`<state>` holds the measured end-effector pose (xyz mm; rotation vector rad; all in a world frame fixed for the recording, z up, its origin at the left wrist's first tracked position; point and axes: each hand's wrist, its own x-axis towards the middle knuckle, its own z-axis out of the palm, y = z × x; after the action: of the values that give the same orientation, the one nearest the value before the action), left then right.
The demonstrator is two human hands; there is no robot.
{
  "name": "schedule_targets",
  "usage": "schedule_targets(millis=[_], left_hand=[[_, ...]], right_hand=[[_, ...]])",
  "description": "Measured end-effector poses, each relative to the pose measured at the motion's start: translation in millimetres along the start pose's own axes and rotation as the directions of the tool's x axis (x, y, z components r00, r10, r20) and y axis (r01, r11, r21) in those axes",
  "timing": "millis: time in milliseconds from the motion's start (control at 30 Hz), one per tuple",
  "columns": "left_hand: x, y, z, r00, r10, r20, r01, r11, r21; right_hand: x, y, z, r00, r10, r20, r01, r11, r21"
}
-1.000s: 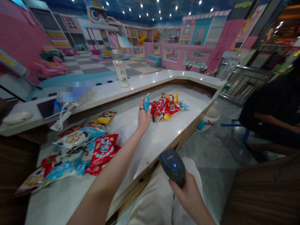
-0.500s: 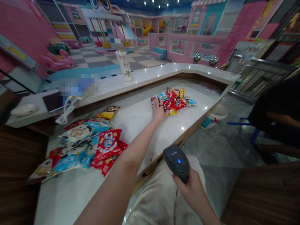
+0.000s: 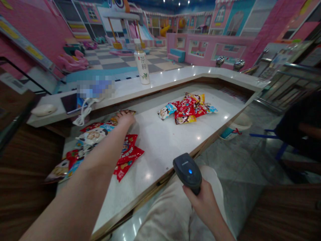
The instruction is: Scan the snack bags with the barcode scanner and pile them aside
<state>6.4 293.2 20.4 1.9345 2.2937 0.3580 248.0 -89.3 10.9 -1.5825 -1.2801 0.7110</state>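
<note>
My left hand [image 3: 126, 117] reaches over the pile on the left and rests on a yellow-and-brown snack bag [image 3: 130, 111], fingers spread; the bag is partly hidden beneath it. Around my forearm lie blue-and-white snack bags [image 3: 94, 135] and red snack bags [image 3: 128, 157], some covered by the arm. Low in the view, my right hand [image 3: 204, 199] grips a dark barcode scanner [image 3: 187, 172] with a lit blue light, held over my lap. Farther right on the counter sits a second heap of red, yellow and blue snack bags [image 3: 187, 106].
A labelled drink bottle [image 3: 142, 67] stands on the raised white ledge [image 3: 170, 78]. A white cable [image 3: 84, 113] and a pale, rounded object [image 3: 44, 110] are at the ledge's left. Beyond the counter's right edge are a bucket [image 3: 235, 127] and a seated person [image 3: 301, 124].
My left hand has moved left from the right heap to the yellow-and-brown bag. A blue-and-white bag now shows at that heap's left end. My right hand still holds the scanner.
</note>
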Motion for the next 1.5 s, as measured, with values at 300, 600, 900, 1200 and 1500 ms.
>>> schedule_targets(millis=[300,600,900,1200,1500], left_hand=[[-29,39,-16.4,0.994,0.103,0.038,-0.073,0.879,-0.471],[-182,55,17.4,0.784,0.464,0.412,0.557,-0.235,-0.796],[-210,48,48.3,0.772,0.503,0.388,0.524,-0.161,-0.836],[-207,42,58.8,0.756,0.548,0.358,0.494,-0.119,-0.861],[-211,44,48.0,0.735,0.556,0.389,0.522,-0.097,-0.847]], right_hand=[[-9,-1,-6,1.000,-0.027,-0.015,0.026,0.999,-0.043],[-14,-5,-10,0.998,-0.053,-0.046,0.050,0.997,-0.051],[-7,-9,-3,0.997,-0.036,-0.062,0.032,0.997,-0.066],[-3,-15,-4,0.996,-0.027,-0.084,0.021,0.998,-0.067],[-5,-15,-7,0.995,-0.035,-0.089,0.029,0.997,-0.069]])
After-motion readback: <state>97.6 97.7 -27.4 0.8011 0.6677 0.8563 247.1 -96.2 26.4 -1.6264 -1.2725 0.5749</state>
